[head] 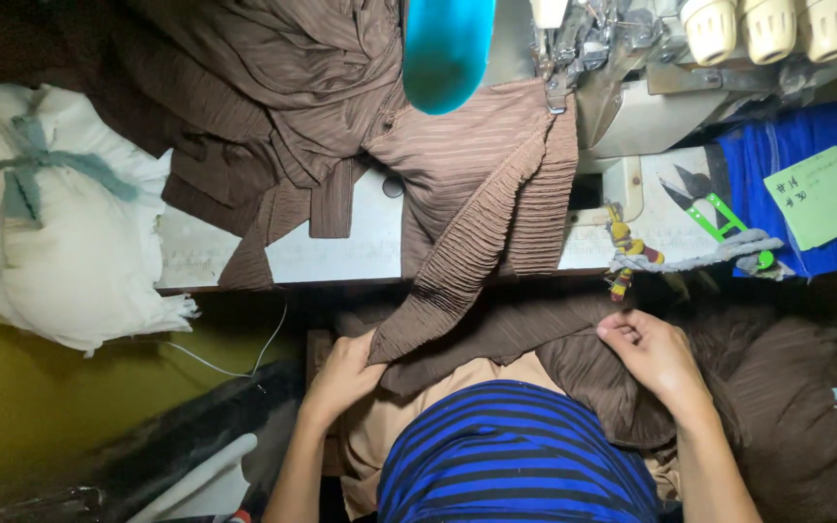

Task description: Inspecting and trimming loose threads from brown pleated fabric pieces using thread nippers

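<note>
A long strip of brown pleated fabric (477, 213) hangs from the sewing machine (632, 107) down over the table edge into my lap. My left hand (346, 373) grips the strip's lower end just below the table edge. My right hand (651, 353) is closed on a bunch of the same brown fabric (593, 373) lying in my lap, to the right. More brown fabric (273, 87) is piled on the table at the back left.
A white tied cloth bundle (60, 213) sits at the left. Green-handled thread snips (714, 213), a green paper note (821, 194) and blue cloth (777, 145) lie right of the machine. A teal object (446, 48) hangs above. Cream thread cones (772, 24) stand top right.
</note>
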